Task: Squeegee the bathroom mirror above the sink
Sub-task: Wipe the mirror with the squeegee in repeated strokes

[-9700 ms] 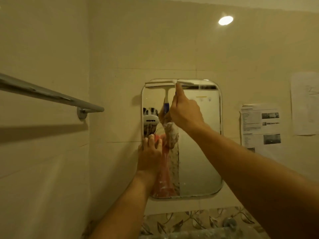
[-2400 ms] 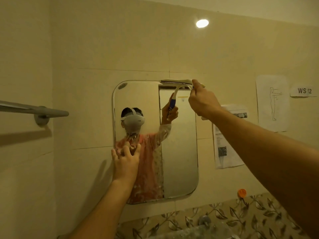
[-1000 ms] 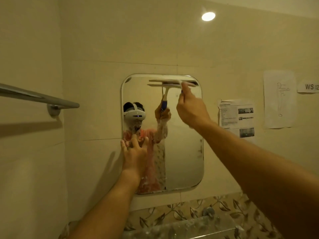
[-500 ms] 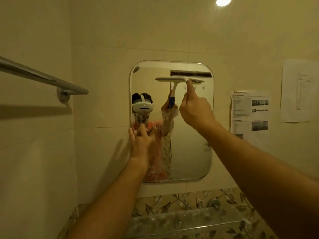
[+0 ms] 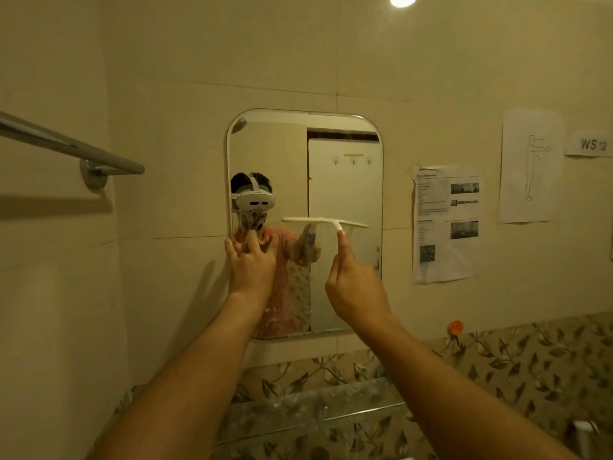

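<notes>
The walls [image 5: 166, 61] are plain cream tile. Below the mirror runs a band of tile [image 5: 497, 360] patterned with dark leaves and curling vines on a mottled beige ground. The squeegee [image 5: 323, 221] is white. The towel rail [image 5: 66, 146] is dull silver-grey. An orange hook [image 5: 455, 327] sits on the tile band's upper edge. The paper sheets [image 5: 444, 224] are white with black print and small dark photos; another sheet [image 5: 529, 166] bears a thin outline figure, and a label [image 5: 588, 145] reads in black letters. In the mirror [image 5: 345, 180], a reflected white door, white headset and pink patterned garment show.
</notes>
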### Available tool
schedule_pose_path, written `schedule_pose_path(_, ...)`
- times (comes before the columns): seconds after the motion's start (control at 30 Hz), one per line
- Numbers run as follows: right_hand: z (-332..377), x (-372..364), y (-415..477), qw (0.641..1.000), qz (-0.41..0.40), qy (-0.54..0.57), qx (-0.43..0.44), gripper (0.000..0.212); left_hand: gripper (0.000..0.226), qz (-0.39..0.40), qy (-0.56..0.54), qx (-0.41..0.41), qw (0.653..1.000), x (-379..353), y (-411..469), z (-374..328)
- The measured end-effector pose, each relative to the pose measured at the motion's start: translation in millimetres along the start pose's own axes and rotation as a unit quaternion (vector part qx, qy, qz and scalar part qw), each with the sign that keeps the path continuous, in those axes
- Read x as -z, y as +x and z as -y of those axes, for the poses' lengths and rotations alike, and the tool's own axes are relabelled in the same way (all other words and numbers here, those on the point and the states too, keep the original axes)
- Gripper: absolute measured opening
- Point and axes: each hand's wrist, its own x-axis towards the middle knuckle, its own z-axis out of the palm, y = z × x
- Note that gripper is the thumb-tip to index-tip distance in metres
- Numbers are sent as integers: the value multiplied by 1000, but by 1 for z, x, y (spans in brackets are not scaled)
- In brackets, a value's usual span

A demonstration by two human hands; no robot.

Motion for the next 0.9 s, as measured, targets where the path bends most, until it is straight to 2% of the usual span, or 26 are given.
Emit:
schedule_pose_path(0.23, -1, 9, -5, 999, 33, 7, 5, 62, 77, -4, 4, -8, 1000, 1, -2, 2)
schedule_pose_path(0.4, 42, 43, 33, 995, -22, 63, 67, 59, 86, -7, -1, -9, 1000, -2, -2, 0)
schedule_pose_path(0.53, 96, 66, 82, 990, -51, 59, 116, 62, 67, -48, -6, -27, 998, -9, -4, 2)
schedule_pose_path(0.7, 143, 71, 131, 991, -60, 42, 111, 56, 72, -40, -30, -21, 999, -12, 1, 4)
schedule_pose_path(0.9, 148, 58, 138, 993, -57, 27, 105, 60, 76, -47, -11, -21, 999, -17, 0, 5)
